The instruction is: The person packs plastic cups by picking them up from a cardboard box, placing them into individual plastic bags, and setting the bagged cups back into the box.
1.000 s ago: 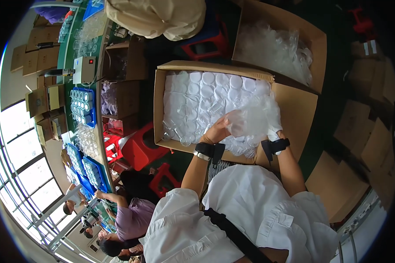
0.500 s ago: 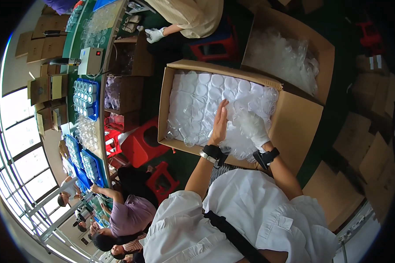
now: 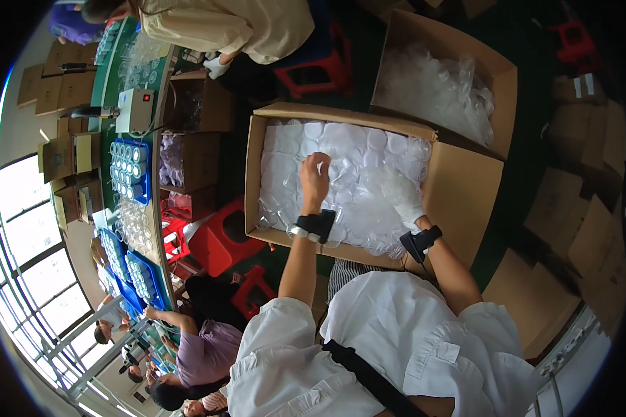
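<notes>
A large cardboard box point(image 3: 254, 174) in front of me holds rows of round white and clear plastic pieces point(image 3: 313, 131), partly covered by a thin translucent plastic sheet point(image 3: 368, 215). My left hand point(image 3: 315, 177), bare, is over the middle-left of the box with its fingers curled closed; what they grip is hidden. Over the right side, my right hand point(image 3: 398, 194) wears a white glove and lies along the plastic with fingers stretched out. Its fingertips blend into the white behind them. Both wrists carry dark strapped devices.
Another open box point(image 3: 501, 104) full of clear plastic stands beyond on the right. Red stools point(image 3: 219, 236) stand left, near a long workbench with blue trays point(image 3: 146, 156) of round parts. A co-worker in a cream top point(image 3: 222, 31) sits at the upper left. Cardboard point(image 3: 528, 299) leans at right.
My left hand has moved left, away from the right hand, and its straight fingers have curled closed. The gloved right hand stays over the box's right side. The view has shifted slightly.
</notes>
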Demonstrator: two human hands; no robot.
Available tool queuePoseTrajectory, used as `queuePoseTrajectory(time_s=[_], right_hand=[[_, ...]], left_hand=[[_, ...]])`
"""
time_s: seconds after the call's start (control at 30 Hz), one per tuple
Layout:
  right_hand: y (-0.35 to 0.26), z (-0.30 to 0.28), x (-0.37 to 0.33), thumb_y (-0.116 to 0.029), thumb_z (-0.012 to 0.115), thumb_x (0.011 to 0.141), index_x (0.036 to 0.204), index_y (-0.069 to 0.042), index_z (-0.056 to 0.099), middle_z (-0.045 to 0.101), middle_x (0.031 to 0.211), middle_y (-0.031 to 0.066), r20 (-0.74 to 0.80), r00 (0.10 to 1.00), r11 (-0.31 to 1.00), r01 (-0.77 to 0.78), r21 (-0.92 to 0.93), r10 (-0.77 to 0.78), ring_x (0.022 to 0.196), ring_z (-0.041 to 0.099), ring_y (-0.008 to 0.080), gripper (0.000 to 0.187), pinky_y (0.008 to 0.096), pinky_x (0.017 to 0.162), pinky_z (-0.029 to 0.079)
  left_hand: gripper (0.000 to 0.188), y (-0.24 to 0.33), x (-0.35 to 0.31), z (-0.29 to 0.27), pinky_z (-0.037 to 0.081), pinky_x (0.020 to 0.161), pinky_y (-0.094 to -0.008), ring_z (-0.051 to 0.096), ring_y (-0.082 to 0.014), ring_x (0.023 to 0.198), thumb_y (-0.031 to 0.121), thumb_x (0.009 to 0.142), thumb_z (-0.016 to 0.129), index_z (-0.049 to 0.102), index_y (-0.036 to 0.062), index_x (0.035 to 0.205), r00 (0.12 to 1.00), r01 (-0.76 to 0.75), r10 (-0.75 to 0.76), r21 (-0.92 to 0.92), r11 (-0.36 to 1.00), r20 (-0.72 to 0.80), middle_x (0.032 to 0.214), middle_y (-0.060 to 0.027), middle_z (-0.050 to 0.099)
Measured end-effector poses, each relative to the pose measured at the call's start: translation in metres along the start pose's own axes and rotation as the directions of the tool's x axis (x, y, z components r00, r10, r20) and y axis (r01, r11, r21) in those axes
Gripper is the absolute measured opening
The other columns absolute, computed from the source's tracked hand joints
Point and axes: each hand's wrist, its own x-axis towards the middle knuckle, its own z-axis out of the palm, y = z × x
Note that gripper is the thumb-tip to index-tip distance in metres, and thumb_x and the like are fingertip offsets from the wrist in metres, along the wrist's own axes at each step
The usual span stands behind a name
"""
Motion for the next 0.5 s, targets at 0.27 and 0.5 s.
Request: queuePoseTrajectory(time_s=[0.27,0.5], right_hand=[[-0.070,-0.031,0.005,-0.017,0.054,0.081,0.109,-0.006,0.054,0.057,0.105,0.0093,0.194,0.961,0.012,-0.200,0.980,0.199,0.090,0.056,0.0238,0.030,0.0309,0.075,0.047],[-0.033,-0.057,0.003,-0.020,0.055,0.078,0.104,-0.011,0.056,0.058,0.094,0.0117,0.210,0.977,0.991,0.007,0.133,-0.035,0.085,0.056,0.0279,0.027,0.0330,0.074,0.047]], left_hand=[[0.014,0.041,0.015,-0.051,0.048,0.067,-0.0274,0.060,-0.0158,0.073,-0.006,0.079,0.051,0.055,0.0012,0.091,0.986,0.017,-0.007,-0.057,0.998,0.166,0.084,-0.0081,0.061],[0.017,0.094,0.018,0.025,0.047,0.070,-0.0254,0.058,-0.0144,0.078,-0.005,0.080,0.052,0.056,-0.0013,0.096,0.896,0.224,-0.010,-0.432,0.874,0.444,0.086,-0.0107,0.060]])
